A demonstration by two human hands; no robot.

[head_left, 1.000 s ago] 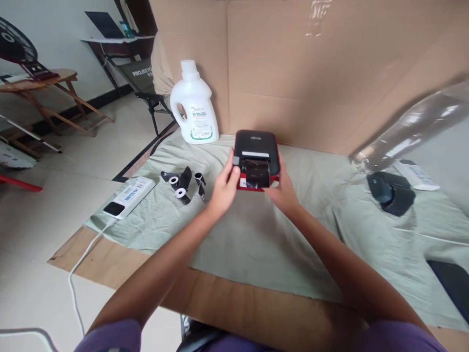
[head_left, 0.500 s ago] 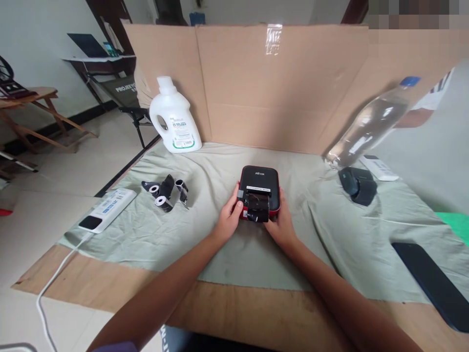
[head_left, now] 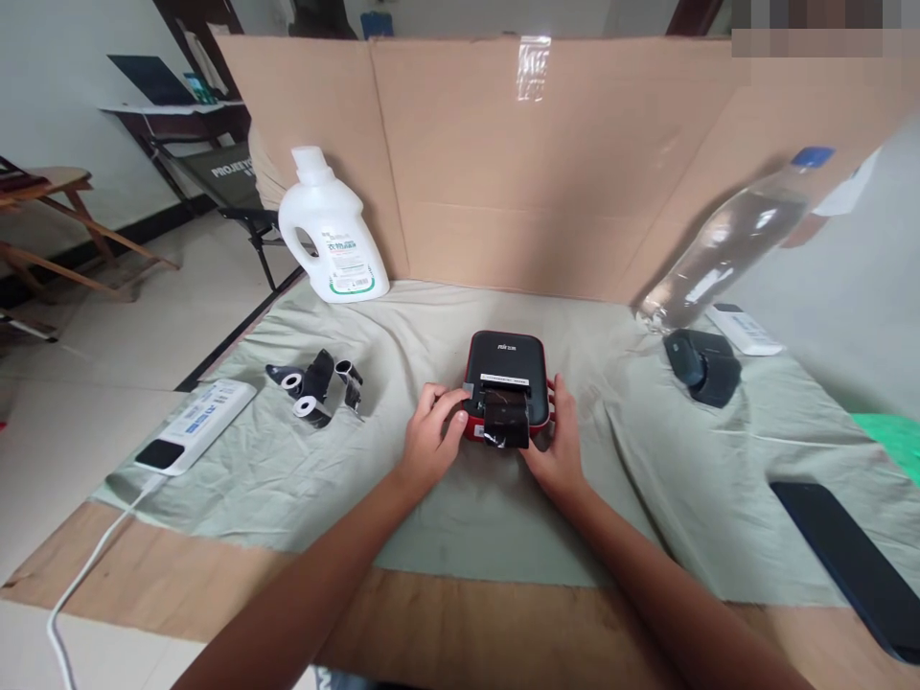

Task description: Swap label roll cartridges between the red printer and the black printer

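A small black label printer (head_left: pixel 508 355) with red sides lies flat on the cloth, a short strip of glossy black label (head_left: pixel 507 419) hanging out of its front. My left hand (head_left: pixel 431 436) grips the near left corner, the index fingertip on a small grey button and the thumb lower down. On the other side, my right hand (head_left: pixel 557 450) holds the printer, thumb near its front and fingers along the right edge. To the left lie several label rolls (head_left: pixel 311 410) with black tape and white cores.
A white detergent bottle (head_left: pixel 336 225) and a tilted clear bottle (head_left: pixel 733 244) stand before a cardboard screen (head_left: pixel 517 163). A corded white power bank (head_left: pixel 197 422) lies left. At right are a black gadget (head_left: pixel 702 366), a white device (head_left: pixel 744 329) and a phone (head_left: pixel 848 565).
My left hand has shifted from alongside the printer to its near left corner, its index finger now over the grey button. My right hand keeps its hold; the view has shifted slightly.
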